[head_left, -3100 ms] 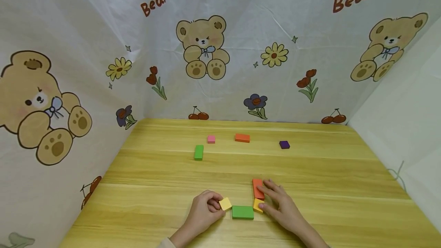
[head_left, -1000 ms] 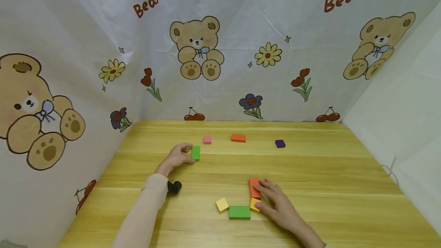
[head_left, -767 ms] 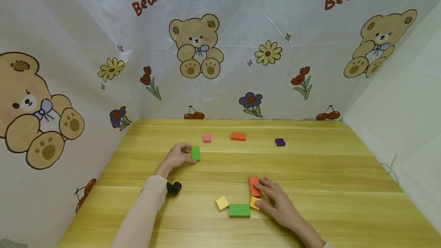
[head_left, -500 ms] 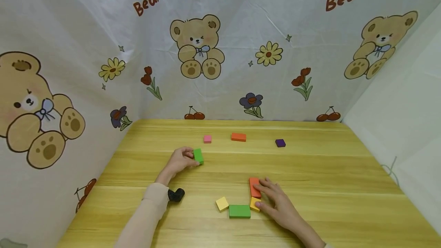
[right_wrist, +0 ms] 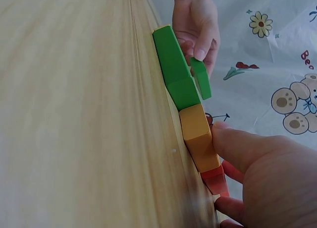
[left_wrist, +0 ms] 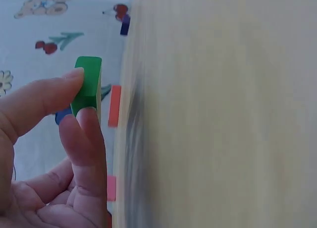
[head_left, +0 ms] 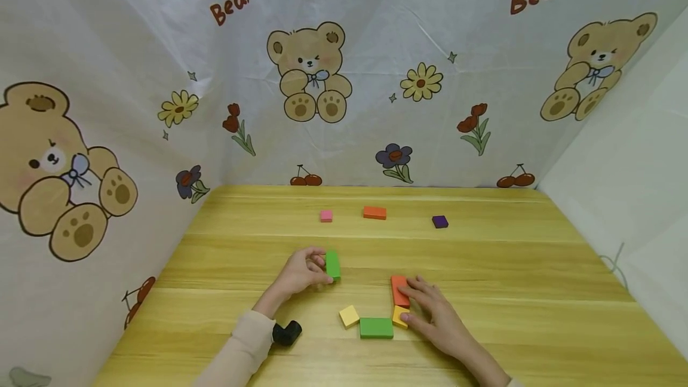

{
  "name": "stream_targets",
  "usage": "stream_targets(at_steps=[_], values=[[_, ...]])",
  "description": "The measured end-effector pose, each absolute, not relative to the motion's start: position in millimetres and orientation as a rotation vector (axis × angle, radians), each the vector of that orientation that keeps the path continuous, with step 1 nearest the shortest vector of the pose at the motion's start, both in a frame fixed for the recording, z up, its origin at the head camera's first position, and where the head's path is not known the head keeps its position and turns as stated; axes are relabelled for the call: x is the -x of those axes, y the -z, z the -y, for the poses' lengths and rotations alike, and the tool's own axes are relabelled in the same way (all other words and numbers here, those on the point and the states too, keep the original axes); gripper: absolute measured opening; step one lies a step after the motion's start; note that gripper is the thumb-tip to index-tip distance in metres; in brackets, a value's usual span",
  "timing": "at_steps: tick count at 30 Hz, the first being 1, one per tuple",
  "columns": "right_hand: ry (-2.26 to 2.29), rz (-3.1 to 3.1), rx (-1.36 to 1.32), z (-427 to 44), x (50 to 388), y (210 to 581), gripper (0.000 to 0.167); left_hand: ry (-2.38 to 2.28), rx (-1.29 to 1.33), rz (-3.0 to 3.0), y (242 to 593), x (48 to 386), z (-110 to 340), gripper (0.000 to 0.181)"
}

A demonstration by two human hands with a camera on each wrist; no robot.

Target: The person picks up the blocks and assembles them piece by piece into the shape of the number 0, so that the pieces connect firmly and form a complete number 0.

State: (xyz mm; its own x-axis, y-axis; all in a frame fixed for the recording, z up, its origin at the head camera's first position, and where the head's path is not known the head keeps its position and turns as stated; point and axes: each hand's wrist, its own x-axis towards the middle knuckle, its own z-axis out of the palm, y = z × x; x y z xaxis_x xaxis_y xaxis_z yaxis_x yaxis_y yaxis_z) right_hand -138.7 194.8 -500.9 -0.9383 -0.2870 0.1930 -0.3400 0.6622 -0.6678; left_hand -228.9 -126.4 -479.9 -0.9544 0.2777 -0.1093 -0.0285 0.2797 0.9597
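Between its thumb and a finger, my left hand [head_left: 301,272] pinches a green rectangular block [head_left: 332,266]; the left wrist view shows this block [left_wrist: 90,82] at the fingertips. My right hand [head_left: 442,322] touches the amber block [head_left: 398,317] with its thumb and the red-orange rectangular block [head_left: 398,285] with a finger. That red-orange block points away from me, with the amber one at its near end. Left of the amber block lies another green block [head_left: 376,328], and a turned yellow block [head_left: 349,316] sits at its left corner.
Farther back on the wooden table [head_left: 494,267] lie a pink block [head_left: 326,216], an orange block [head_left: 374,212] and a dark purple block [head_left: 440,221]. A bear-printed sheet [head_left: 371,130] hangs behind the table. A black device [head_left: 287,334] is on the left wrist.
My left hand let go of the yellow block, reached to the far-left green block, took hold of it and brought it nearer and to the right. The right hand stays in place.
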Motion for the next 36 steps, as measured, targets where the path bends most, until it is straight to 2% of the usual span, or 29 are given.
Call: stream_targets(at_steps=[15,36], values=[[-1.144,2.77,-0.536,-195,140,500,0.051,-1.745,-0.349,-2.233,491,203,111,0.065],[-1.144,2.772,-0.525,-195,139,503,0.051,-1.635,-0.425,-2.302,502,201,107,0.064]])
